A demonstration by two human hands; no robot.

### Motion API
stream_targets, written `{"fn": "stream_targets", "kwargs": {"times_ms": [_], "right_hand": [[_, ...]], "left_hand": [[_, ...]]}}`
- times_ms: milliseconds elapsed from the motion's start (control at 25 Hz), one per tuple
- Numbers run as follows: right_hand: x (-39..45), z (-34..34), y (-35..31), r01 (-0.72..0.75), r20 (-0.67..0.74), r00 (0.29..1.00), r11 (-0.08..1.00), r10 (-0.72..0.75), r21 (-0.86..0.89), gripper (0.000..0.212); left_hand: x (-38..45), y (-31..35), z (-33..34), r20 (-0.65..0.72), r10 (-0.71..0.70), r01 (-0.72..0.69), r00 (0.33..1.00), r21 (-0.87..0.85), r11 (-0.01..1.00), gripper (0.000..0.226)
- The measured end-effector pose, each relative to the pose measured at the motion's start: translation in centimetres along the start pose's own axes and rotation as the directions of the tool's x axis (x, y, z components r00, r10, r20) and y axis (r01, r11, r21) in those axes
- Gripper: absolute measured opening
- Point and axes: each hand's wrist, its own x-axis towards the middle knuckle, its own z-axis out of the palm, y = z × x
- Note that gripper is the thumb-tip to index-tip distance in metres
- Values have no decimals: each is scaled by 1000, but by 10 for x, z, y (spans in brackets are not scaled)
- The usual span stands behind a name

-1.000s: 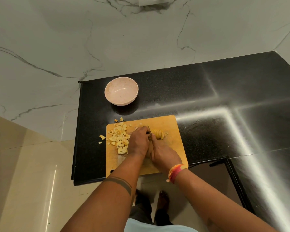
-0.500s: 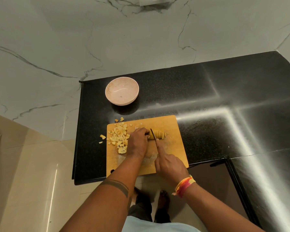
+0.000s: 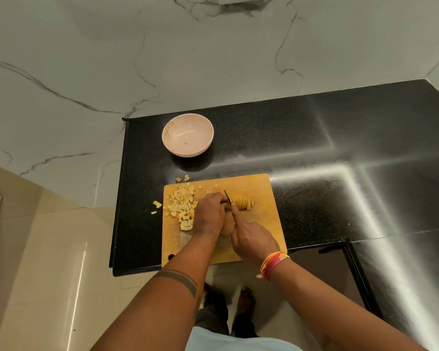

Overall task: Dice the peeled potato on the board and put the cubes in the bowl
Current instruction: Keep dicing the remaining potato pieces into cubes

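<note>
While the black counter point(image 3: 302, 138) runs wide and bare to the right and back toward the marble wall point(image 3: 112, 59), the wooden board point(image 3: 264, 198) sits at the near-left corner, its front edge just past the counter lip and its left edge near the counter's left drop. Pink bowl point(image 3: 187, 135) stands behind the board, apart from it, w/ nothing visible inside. Left hand point(image 3: 209, 216) lies curled over the potato point(image 3: 242, 202), fingers bent down onto the uncut end. Right hand point(image 3: 252, 239) grips the knife point(image 3: 228, 197); handle is hidden in the fist, index finger stretched along the spine, blade angled up-left at the potato's left end, just beside the left knuckles. Potato is yellow, peeled, lying sideways mid-board, already sliced into rounds that lean together. Cubes point(image 3: 181, 206) are piled on the board's left part; a few strays point(image 3: 157, 204) lie off the board on the counter, left & back.
</note>
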Motion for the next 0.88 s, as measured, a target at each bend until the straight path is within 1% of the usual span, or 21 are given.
{"fn": "stream_targets", "kwargs": {"times_ms": [120,240,400,480,640,880], "right_hand": [[12,-4,-7,32,-10,999,999,-31,33,66],[5,-1,-5,37,-10,999,999,-36,39,66],[-32,17,14,-6,58,998,999,9,-51,73],[-44,19,23,-8,67,998,997,14,-82,75],[-57,21,28,-32,37,999,998,34,-57,74],[-48,14,29,-79,-24,997,997,79,23,73]], "left_hand": [[1,1,0,-10,-4,4,1000,-9,1000,14],[0,2,1,-20,-16,16,1000,1,1000,12],[1,2,3,-14,-44,44,999,-15,999,10],[1,3,3,-3,-51,51,999,-18,999,9],[2,2,4,4,-33,33,999,-7,999,9],[-3,0,6,36,48,-48,998,8,999,17]]}}
